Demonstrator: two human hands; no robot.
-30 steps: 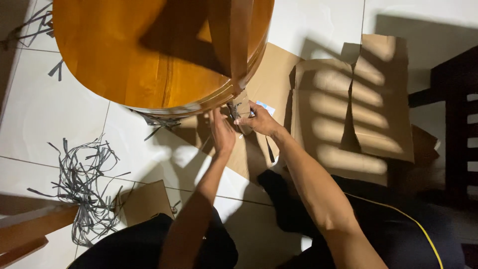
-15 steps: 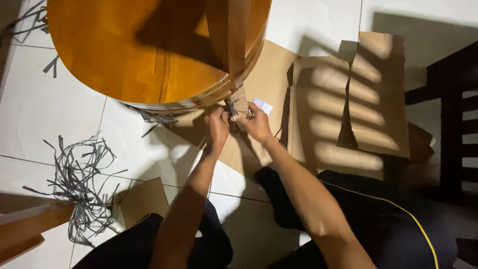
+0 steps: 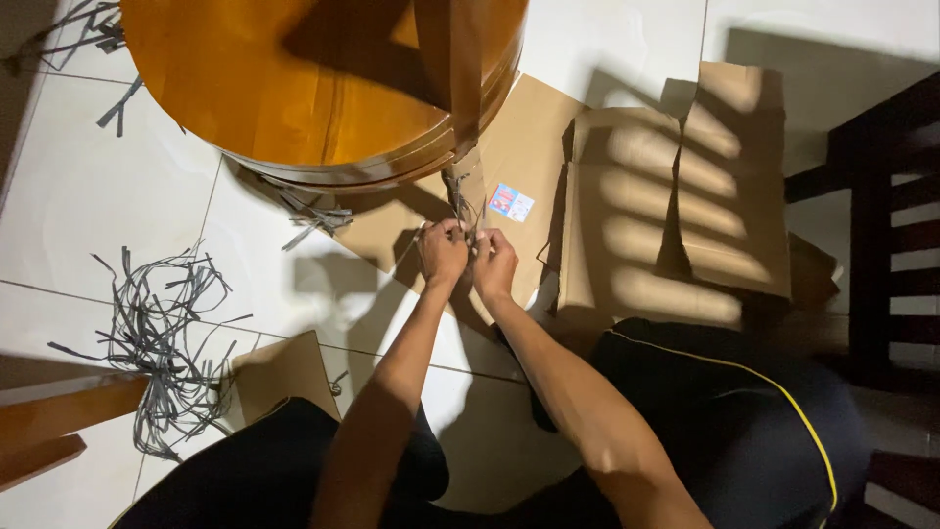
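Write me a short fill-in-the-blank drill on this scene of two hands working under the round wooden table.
1. The left hand and right hand meet at the cardboard-wrapped table leg, pinching grey ____ tied around it.
2. The round, glossy wooden tabletop is coloured ____.
3. The loose pile of cut grey strips lies on the white ____ floor.
4. The flattened brown cardboard box lies to the ____ of the hands.

Missing words: strips; orange-brown; tiled; right
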